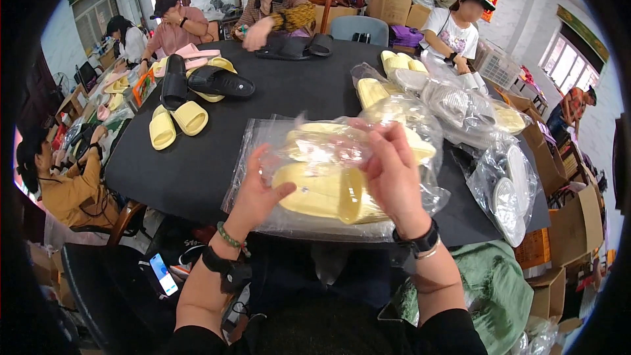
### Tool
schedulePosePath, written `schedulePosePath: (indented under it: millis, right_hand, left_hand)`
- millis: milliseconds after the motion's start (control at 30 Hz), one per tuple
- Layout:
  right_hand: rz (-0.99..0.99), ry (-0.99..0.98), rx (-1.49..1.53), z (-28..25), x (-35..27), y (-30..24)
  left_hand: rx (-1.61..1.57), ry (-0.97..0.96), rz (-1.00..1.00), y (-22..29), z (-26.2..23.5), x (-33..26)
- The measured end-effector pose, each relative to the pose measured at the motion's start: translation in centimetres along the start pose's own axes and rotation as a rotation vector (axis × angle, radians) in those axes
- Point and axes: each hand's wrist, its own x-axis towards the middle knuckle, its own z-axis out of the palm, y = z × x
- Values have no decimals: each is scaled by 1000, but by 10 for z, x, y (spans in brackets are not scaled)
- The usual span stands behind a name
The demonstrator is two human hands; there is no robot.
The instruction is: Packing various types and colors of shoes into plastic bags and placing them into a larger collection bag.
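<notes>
A clear plastic bag (pixel 263 158) with a pair of yellow slippers (pixel 322 190) inside lies at the near edge of the black table (pixel 309 85). My left hand (pixel 255 192) grips the bag at its left side, thumb on the slipper. My right hand (pixel 393 172) presses on the bag's right part, fingers spread over the plastic. Both wrists wear dark bands.
More bagged slippers (pixel 453 105) pile up to the right, loose yellow slippers (pixel 177 121) and black slippers (pixel 217 81) lie at the left. Several people sit around the table. Cardboard boxes (pixel 572 217) stand at the right; a phone (pixel 163 274) lies low left.
</notes>
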Motion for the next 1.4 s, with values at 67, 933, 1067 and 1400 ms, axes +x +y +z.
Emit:
schedulePosePath:
  millis: [67, 933, 1067, 1400]
  right_hand:
    - [1, -59, 17, 7, 7, 27]
    - [198, 144, -1038, -139, -43, 34]
    - [190, 189, -1034, -155, -59, 36]
    - [288, 147, -1027, -150, -61, 23]
  left_hand:
    - [-588, -78, -420, -7, 8, 6]
    - [-290, -20, -383, -29, -52, 46]
    - [-295, -164, -494, -40, -78, 36]
    - [-779, -259, -640, -36, -102, 59]
